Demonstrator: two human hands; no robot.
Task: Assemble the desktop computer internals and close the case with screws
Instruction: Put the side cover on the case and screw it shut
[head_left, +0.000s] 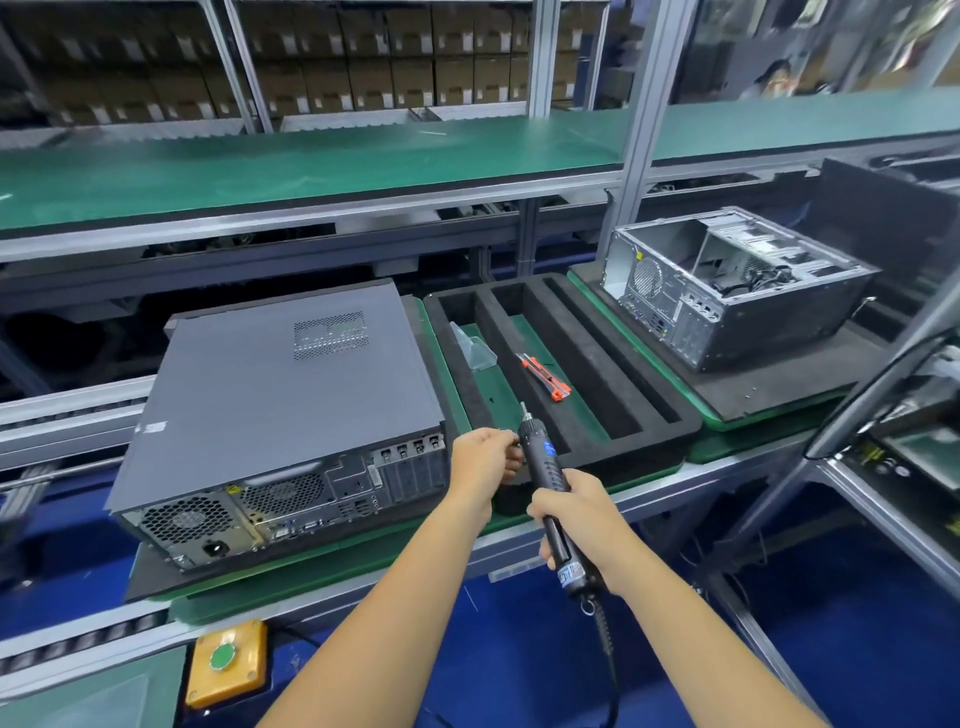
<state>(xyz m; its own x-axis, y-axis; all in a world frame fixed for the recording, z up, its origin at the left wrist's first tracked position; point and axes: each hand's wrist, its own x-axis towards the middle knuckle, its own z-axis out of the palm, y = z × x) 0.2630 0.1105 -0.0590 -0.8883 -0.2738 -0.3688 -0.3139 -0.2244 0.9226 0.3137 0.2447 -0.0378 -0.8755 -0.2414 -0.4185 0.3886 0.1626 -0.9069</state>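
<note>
- Closed desktop computer case (291, 395) lies flat on a dark pad at left centre of the frame, side panel on top, rear ports and fan grilles facing the camera.
- Right hand (576, 519) grips the body of a black electric screwdriver (545, 478), fingers wrapped round it; the bit points up and away, toward the upper left, and its coiled cable hangs toward the bottom edge.
- Left hand (480, 457) is curled just beside the screwdriver's upper body, near the case's rear right corner. The fingertips seem to pinch something small and dark; what it is cannot be told.
- Black foam tray (566, 374) with long slots sits at centre, immediately right of the case. In it lie an orange utility knife (543, 376) and a clear plastic piece (475, 351).
- Open computer chassis (727, 286), cover off and internal cables showing, stands on a second pad at right centre.
- Yellow box with a green push button (224, 657) is mounted at lower left, below the conveyor rail.
- Green-topped shelf (311, 166) runs across the upper frame; stacked cartons (363, 62) stand behind it.
</note>
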